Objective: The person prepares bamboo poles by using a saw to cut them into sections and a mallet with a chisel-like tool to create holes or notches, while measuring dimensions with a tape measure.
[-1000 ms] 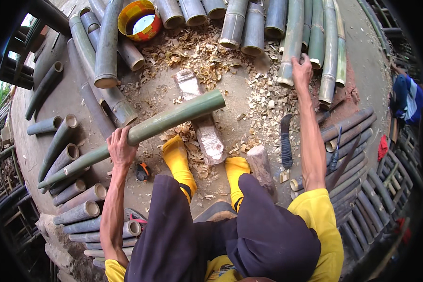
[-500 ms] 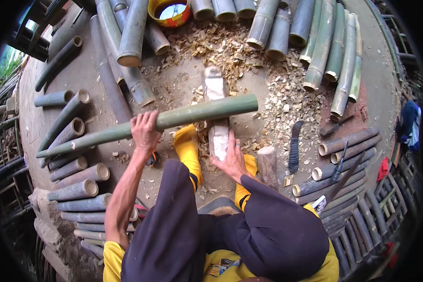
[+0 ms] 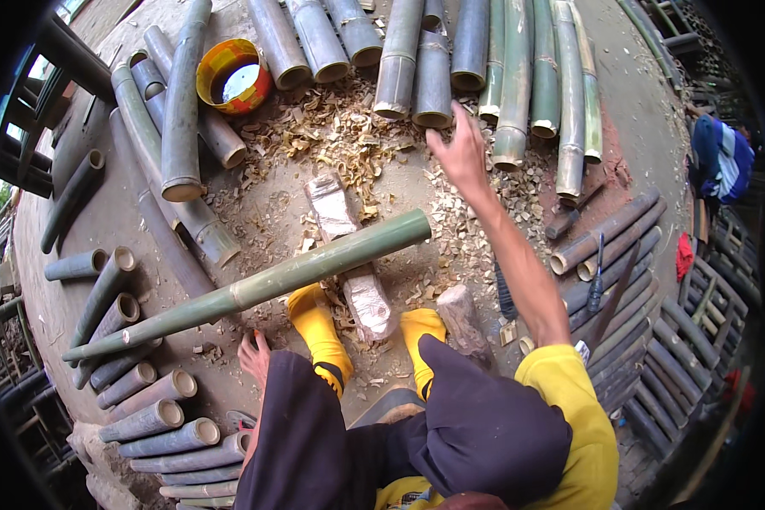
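Observation:
A long green bamboo pole (image 3: 314, 272) lies slantwise across a pale-topped wooden block (image 3: 367, 302) between my feet, its narrow end over the tubes at the left. Neither hand touches the pole. My right hand (image 3: 463, 157) is stretched forward, fingers apart and empty, beside the mouth of a grey bamboo tube (image 3: 433, 81); contact between them is unclear. Low by my left knee, my left hand (image 3: 253, 359) has its fingers curled at a small orange thing (image 3: 262, 342), mostly covered by the hand.
Wood chips and shavings (image 3: 331, 127) cover the ground ahead. An orange-yellow tub (image 3: 259, 89) holding dark liquid stands far left. Bamboo tubes (image 3: 178, 387) lie at both sides. On the right are a wooden stump (image 3: 465, 321), a dark-handled blade (image 3: 503, 289) and a screwdriver-like tool (image 3: 597, 285).
My left hand has let go of the green bamboo pole and dropped to the ground by my knee. My right hand has left the wooden block and reached forward and right. The view has shifted.

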`<state>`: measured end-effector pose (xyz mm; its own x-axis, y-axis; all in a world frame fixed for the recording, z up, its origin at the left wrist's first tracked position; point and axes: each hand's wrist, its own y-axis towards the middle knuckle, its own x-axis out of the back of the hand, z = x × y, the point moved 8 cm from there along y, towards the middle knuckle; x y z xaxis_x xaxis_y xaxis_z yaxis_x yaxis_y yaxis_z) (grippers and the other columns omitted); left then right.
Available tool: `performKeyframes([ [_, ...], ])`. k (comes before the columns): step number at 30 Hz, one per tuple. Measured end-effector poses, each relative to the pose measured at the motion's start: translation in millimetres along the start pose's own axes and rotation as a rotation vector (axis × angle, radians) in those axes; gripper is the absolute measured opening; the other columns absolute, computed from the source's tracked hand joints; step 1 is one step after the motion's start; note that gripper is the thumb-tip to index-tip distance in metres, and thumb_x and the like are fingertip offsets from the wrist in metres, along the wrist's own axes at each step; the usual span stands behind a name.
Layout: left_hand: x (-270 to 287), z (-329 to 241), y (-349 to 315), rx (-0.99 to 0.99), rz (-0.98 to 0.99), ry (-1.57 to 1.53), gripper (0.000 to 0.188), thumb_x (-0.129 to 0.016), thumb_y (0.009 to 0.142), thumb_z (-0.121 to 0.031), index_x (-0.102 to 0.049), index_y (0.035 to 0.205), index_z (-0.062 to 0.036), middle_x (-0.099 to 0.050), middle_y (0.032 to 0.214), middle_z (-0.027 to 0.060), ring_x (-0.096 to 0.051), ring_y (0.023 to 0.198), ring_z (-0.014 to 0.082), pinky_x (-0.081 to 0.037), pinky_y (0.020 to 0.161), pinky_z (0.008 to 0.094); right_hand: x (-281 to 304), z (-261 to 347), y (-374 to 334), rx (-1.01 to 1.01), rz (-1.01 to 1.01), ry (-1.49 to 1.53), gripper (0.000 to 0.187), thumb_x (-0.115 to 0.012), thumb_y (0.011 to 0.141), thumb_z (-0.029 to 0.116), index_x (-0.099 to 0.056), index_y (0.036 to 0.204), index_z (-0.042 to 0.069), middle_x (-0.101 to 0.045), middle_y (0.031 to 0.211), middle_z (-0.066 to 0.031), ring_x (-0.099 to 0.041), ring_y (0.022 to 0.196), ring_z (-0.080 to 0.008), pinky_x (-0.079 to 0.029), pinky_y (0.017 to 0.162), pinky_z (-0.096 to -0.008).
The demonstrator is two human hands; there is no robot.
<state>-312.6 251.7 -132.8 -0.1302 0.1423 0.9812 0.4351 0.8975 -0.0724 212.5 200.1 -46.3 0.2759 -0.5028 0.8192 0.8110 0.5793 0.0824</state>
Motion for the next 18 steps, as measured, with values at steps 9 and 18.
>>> performKeyframes([
  [9, 9.7, 47.7, 27.2, 0.213, 0.084, -0.245, 0.054, -0.064, 0.059, -0.008, -0.054, 0.112, -0.0062, -0.05, 0.106, 0.0181, -0.05, 0.098, 0.0372, -0.044, 0.085, 0.0427, -60.8, -48.3, 39.8, -0.044, -0.101, 0.032, 0.079, -0.069, 0.075, 0.031, -0.033, 0.136, -0.003, -0.047, 0.123, -0.0285, -0.045, 0.114, -0.0402, -0.036, 0.098, -0.0441],
  [18, 59.4, -39.6, 45.9, 0.545, 0.434, -1.832, 0.051, -0.059, 0.065, -0.017, -0.048, 0.114, -0.0091, -0.052, 0.097, 0.011, -0.06, 0.085, 0.0267, -0.054, 0.065, 0.0397, -33.2, 94.6, -26.2, 0.241, 0.071, 0.383, 0.036, -0.066, 0.075, 0.006, -0.059, 0.11, -0.001, -0.059, 0.1, -0.0165, -0.058, 0.086, -0.0235, -0.052, 0.075, -0.036],
])
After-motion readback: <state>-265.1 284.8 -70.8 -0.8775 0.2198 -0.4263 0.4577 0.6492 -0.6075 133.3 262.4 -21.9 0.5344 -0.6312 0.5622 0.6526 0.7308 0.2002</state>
